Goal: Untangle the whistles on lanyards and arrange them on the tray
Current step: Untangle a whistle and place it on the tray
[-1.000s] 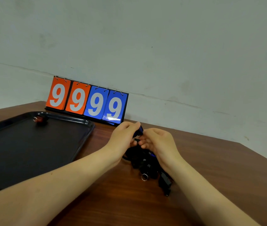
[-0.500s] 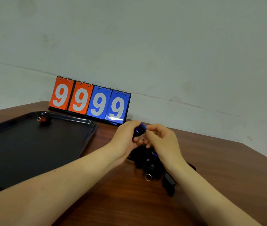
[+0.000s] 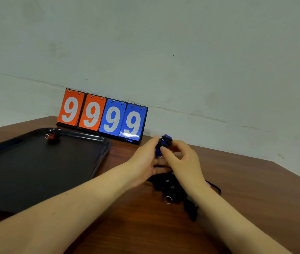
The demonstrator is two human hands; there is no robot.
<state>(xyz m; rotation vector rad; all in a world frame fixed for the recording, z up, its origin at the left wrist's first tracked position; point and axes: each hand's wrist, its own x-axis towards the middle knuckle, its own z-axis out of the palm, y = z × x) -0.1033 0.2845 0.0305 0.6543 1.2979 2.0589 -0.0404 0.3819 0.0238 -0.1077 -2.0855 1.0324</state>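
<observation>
A blue whistle (image 3: 164, 144) is raised above the table between both hands. My left hand (image 3: 144, 160) holds it from the left and my right hand (image 3: 183, 160) pinches it with thumb and fingers from the right. Below the hands a tangle of black lanyards (image 3: 171, 187) lies on the wooden table, with a metal split ring (image 3: 168, 200) and a black clip (image 3: 191, 209) showing. The black tray (image 3: 83, 136) lies at the left. A red whistle (image 3: 51, 137) with a ring rests near the tray's far rim.
A flip scoreboard (image 3: 103, 115) reading 9999, two orange and two blue cards, stands against the wall behind the tray. The table's right edge (image 3: 295, 173) runs diagonally toward the near right. A plain wall fills the background.
Both hands have lifted the blue whistle higher off the lanyard pile, and more of the whistle shows between the fingers. The camera view shifted slightly.
</observation>
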